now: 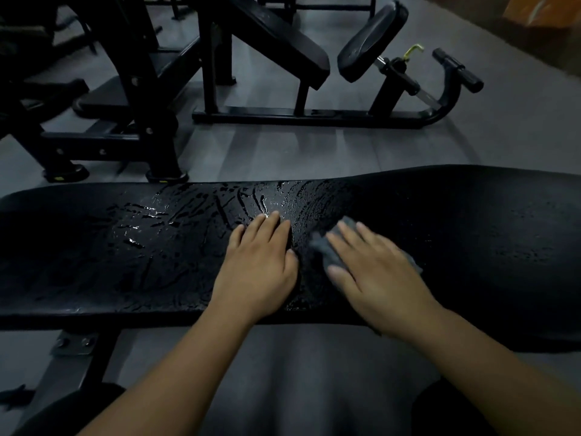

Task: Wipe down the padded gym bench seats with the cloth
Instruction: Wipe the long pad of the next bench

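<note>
You are mid-wipe on the long padded surface. Your right hand lies flat on the grey cloth and presses it down with straight fingers. The grip is open, a press and not a pinch. The cloth sits about midway along the surface, between its near and far edges, bunched under your palm with a fold showing past your thumb. Your left hand rests just beside it with its palm down and fingers spread, so that grip is open too and holds nothing; it looks to be steadying you.

From the cloth toward the left end, wet streaks and beads catch the light. Toward the right end the surface looks duller, though the dim light makes it hard to tell how dry it is.

The next move is probably a sweep leftward through the wet patch. It calls for even pressure and overlapping passes from edge to edge, with your left hand lifted out of the cloth's path. The other padded seats beyond the far edge appear to be waiting.
</note>
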